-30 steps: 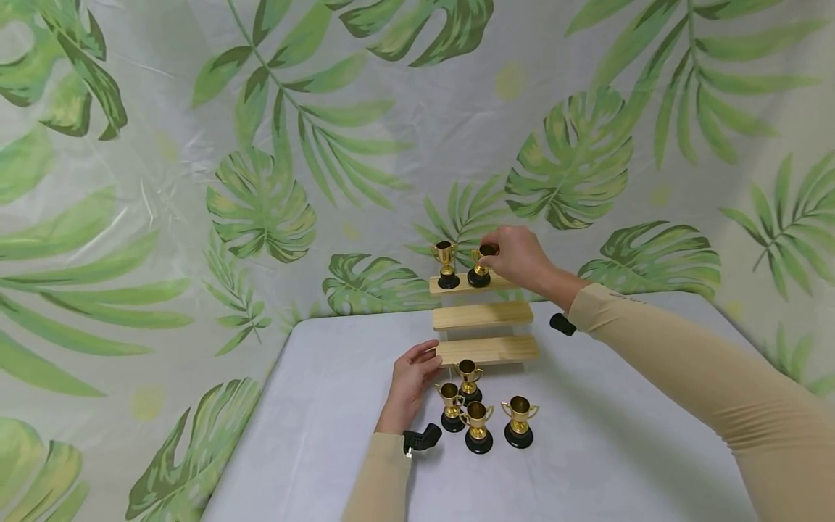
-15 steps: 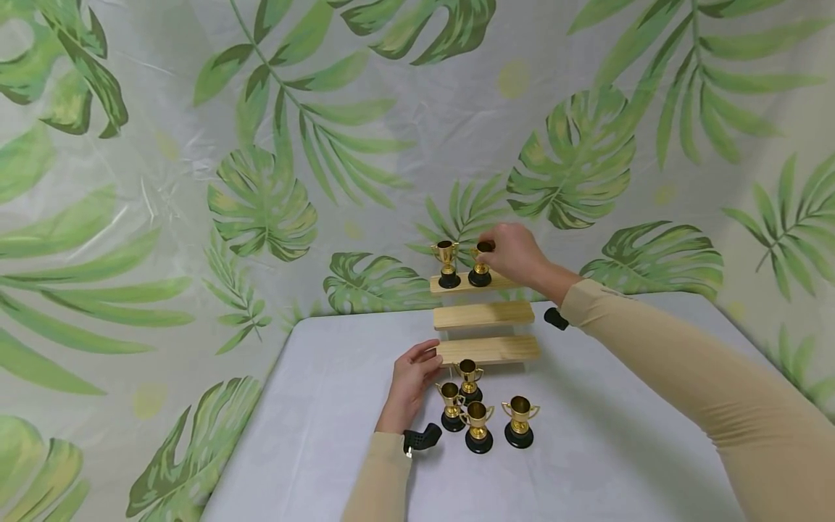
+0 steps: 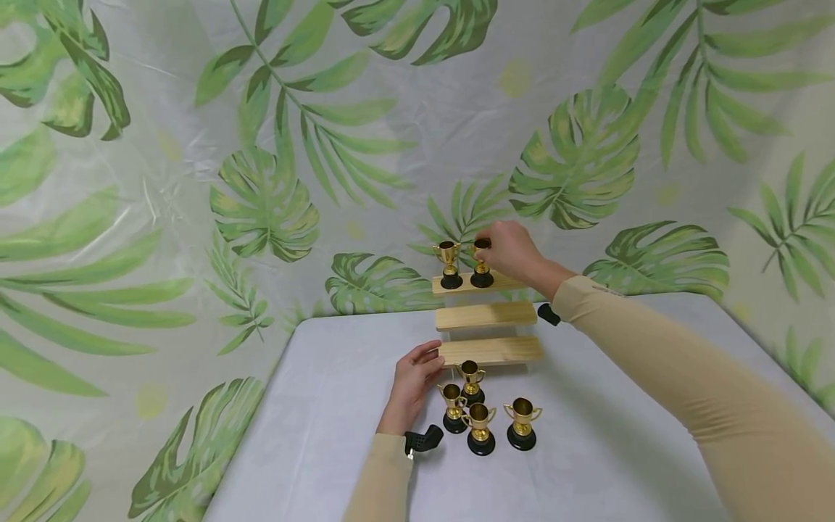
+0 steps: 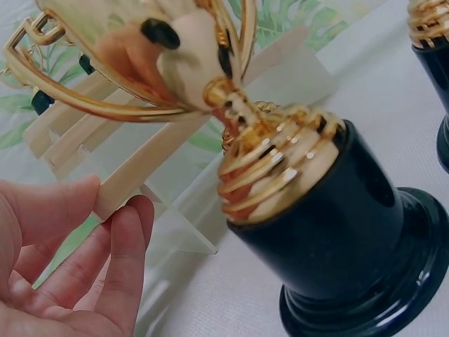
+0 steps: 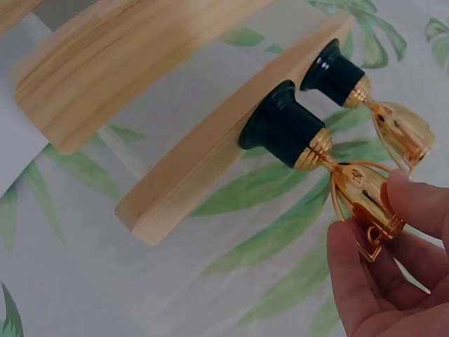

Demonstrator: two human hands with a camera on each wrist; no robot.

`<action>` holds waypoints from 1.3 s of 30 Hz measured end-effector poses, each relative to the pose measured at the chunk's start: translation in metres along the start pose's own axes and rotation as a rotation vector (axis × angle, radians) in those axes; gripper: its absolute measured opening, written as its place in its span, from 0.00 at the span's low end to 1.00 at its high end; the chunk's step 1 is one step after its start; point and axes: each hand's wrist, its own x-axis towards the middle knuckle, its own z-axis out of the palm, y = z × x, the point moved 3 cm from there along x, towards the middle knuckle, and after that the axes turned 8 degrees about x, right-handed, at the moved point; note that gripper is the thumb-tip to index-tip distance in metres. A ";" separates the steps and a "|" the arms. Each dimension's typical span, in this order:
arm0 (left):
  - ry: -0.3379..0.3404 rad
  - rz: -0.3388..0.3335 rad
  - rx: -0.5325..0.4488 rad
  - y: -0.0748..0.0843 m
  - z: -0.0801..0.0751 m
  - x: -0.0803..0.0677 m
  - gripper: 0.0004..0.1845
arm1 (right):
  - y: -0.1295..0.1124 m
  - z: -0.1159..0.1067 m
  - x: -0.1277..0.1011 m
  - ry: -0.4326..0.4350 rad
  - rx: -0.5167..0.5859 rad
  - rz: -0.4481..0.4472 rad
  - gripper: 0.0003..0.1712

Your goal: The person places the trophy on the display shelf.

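Note:
Near the left end of the top board, my right hand (image 3: 515, 250) pinches a small gold trophy cup (image 3: 482, 263) by its bowl. In the right wrist view the thumb and fingers are at the cup's bowl and handle, and its black base (image 5: 284, 126) is against the board. Another trophy cup (image 3: 448, 264) stands just left of it. My left hand (image 3: 411, 377) grips the left end of the lowest board of the three-tier wooden display stand (image 3: 492, 351), thumb above and fingers below. A trophy cup (image 4: 280, 168) close to the left wrist camera partly hides that stand.
Several more trophy cups (image 3: 522, 423) stand upright on the white-covered table (image 3: 326, 435) in front of the stand, close to my left hand. The middle board (image 3: 485, 316) is bare. A leaf-patterned curtain (image 3: 365, 145) hangs behind the table.
My right forearm has swung slightly left, while the pinched trophy cup keeps its spot beside the other one. The left hand stays on the lowest board; the view has shifted a little.

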 end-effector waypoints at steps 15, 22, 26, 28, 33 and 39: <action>0.009 0.004 -0.012 -0.001 0.000 0.000 0.23 | 0.000 0.003 0.010 -0.014 -0.030 -0.007 0.21; 0.013 0.000 -0.007 0.000 0.001 -0.001 0.23 | -0.001 0.001 0.010 -0.014 -0.058 -0.017 0.21; 0.015 0.003 -0.007 0.000 0.002 -0.001 0.23 | -0.001 0.002 0.011 -0.009 -0.060 -0.009 0.22; 0.016 0.005 -0.009 0.000 0.001 -0.001 0.23 | -0.001 0.003 0.011 -0.006 -0.060 -0.009 0.21; 0.009 0.006 -0.016 0.000 0.002 -0.001 0.23 | 0.001 0.004 0.011 0.009 -0.038 -0.001 0.20; 0.012 0.004 -0.015 0.000 0.001 0.000 0.22 | 0.003 0.005 0.012 0.020 -0.043 -0.012 0.20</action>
